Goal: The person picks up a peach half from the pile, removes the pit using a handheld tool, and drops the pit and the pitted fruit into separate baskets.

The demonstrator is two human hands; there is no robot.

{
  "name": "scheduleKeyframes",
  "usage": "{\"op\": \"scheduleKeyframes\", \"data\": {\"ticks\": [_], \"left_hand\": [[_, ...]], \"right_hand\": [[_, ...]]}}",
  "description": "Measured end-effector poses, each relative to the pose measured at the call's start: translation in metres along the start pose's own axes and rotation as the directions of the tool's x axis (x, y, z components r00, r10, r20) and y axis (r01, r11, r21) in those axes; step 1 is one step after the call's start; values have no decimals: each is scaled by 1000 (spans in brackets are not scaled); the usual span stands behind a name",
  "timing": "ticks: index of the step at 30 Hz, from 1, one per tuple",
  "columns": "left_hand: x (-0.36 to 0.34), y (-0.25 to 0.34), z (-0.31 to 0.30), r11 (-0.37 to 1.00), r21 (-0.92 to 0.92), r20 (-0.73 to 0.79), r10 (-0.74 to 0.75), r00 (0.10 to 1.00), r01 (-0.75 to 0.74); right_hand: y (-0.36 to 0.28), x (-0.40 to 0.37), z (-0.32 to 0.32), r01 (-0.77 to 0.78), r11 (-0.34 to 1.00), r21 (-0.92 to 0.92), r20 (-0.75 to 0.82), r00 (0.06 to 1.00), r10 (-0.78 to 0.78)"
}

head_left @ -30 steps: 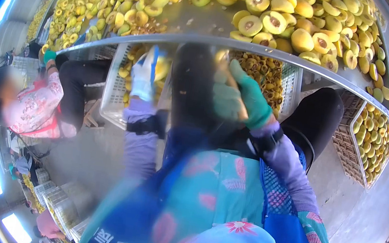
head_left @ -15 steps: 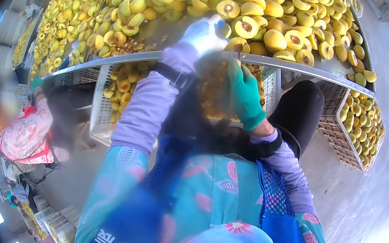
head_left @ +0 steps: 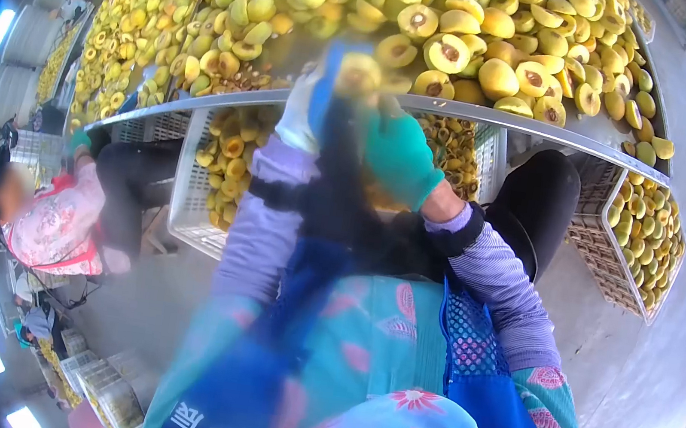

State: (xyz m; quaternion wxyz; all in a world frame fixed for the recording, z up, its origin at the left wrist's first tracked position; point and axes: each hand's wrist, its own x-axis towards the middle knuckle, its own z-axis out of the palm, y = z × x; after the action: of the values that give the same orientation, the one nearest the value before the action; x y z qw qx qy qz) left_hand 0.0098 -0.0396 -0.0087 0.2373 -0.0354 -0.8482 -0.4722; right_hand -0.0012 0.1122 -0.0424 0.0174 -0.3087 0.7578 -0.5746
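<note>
My left hand (head_left: 303, 112), in a white and blue glove smeared by motion, is closed on a yellow peach half (head_left: 358, 76) just above the table's metal edge. Close beside it, on the right, my right hand (head_left: 403, 154) in a green glove is closed, its fingertips near the fruit. A thin metal tool showed at those fingertips a moment ago; now it is hidden or blurred. Many halved yellow-green peaches (head_left: 499, 79), several with brown pits showing, are heaped on the metal table beyond both hands.
The metal table edge (head_left: 545, 128) runs across in front of me. Under it stand white crates (head_left: 191, 185) of fruit, and another full crate (head_left: 608, 240) is at the right. A co-worker (head_left: 56, 220) in a pink floral top sits at the left.
My left hand has come back from the heap toward me and now holds a peach half. My right hand has shifted slightly left and down, closer to it.
</note>
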Motion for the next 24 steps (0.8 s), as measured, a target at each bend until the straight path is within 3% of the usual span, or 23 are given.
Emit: {"op": "scheduleKeyframes", "data": {"ticks": [2,4,8,9,10,11,13,15,16,17,18,20,21,24], "left_hand": [[-10,11,-2,894,306,123,303,945,-327],[-14,17,-1,862,389,128,299,946,-325],[-18,30,10,840,470,49,281,958,-271],[-19,29,15,996,85,-128,40,991,-30],[-20,27,21,923,-342,-191,-252,949,176],[-20,24,26,641,-710,-126,-524,842,293],[-21,20,30,837,-496,-218,-379,899,232],[-20,15,34,843,-471,-222,-398,890,259],[-17,19,35,846,-459,-224,-407,885,273],[-17,27,36,746,-572,-187,-524,831,341],[-17,35,36,626,-670,-136,-631,764,398],[-23,21,40,901,-326,-279,-381,882,286],[-21,18,41,972,-128,-305,-227,925,197],[-14,20,32,824,-340,-189,-531,826,453]], "right_hand": [[-2,-2,1,-80,996,41,24,997,79],[-20,-5,-11,-174,983,55,78,982,170],[-28,-8,-5,-181,979,93,-18,983,183],[-24,-8,-2,-155,986,62,-24,987,156],[-19,-10,4,-134,989,57,-34,990,136],[-14,-12,9,-114,992,50,-45,992,116],[-10,-17,20,-43,997,62,-111,993,49],[-17,-20,22,116,993,2,-230,967,-112],[-26,-18,15,54,995,80,-207,978,-36],[-36,-16,8,-12,988,154,-182,982,41],[-47,-13,-3,-260,910,324,-13,960,279],[-58,-16,-10,-475,720,505,187,875,446],[-60,-17,-12,-442,694,569,177,890,421],[-50,-16,-8,-474,562,678,299,876,379]]}}
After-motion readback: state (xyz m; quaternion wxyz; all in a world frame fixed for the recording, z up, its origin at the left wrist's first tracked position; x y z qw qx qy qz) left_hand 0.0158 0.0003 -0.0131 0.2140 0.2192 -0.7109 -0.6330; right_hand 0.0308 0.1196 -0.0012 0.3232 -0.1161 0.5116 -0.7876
